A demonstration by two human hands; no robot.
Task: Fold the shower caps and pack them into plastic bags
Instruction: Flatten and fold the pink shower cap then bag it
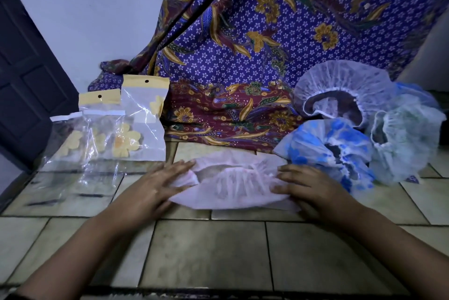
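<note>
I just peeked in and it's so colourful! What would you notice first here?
The big purple flowered cloth draped across the back grabs the eye first. In the middle, the left hand and right hand press a pale pink shower cap on the tiled surface. A blue-flowered cap sits among puffy caps at the right; plastic bags with yellow flowers are at the left.

Pale pink shower cap [233, 188] lies flattened; blue-flowered cap [315, 144] just right of it, 2 white caps [340, 78] further right/back, clear plastic bags [143, 115] to its left.
</note>
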